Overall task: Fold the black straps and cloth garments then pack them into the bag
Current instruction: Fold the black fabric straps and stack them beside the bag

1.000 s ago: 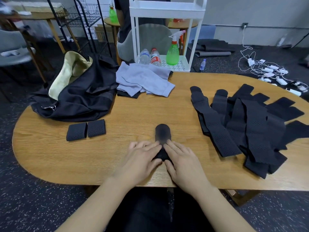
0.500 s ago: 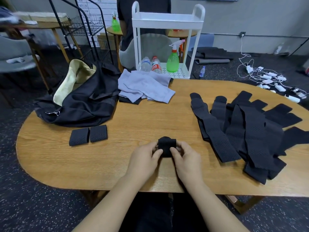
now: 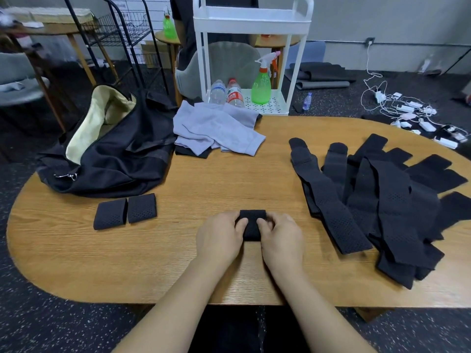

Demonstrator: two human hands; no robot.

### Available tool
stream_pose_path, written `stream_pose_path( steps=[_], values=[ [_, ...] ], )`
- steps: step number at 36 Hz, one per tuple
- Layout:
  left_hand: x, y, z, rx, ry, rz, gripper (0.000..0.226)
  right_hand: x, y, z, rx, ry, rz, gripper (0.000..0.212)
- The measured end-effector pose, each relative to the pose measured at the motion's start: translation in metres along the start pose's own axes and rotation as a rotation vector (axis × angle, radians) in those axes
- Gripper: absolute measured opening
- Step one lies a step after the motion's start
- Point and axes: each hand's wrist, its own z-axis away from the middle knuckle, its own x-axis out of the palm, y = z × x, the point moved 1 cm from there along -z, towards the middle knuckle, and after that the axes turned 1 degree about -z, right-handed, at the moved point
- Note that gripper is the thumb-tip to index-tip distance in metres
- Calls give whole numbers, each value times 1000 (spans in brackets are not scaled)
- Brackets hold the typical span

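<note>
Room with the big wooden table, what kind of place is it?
Probably a workroom or office, not a home: a white utility cart with spray bottles, a tangle of chargers and cables on the floor, and speckled flooring.

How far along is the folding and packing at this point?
Early. Done: two folded straps lie beside the bag. In hand: the left hand and right hand grip a third strap, folded small. Left: the pile of unfolded straps, the grey garments, and all packing; nothing shows inside the open bag.
</note>
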Motion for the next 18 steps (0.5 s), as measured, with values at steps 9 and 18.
stream_pose_path(
  steps=[9,18],
  values=[
    [-4,-7,12,56,170,150,36,-11,1,8,-85,80,-20,35],
    [9,-13,36,389,133,-200,48,0,30,28,-649,-25,498,54]
  ],
)
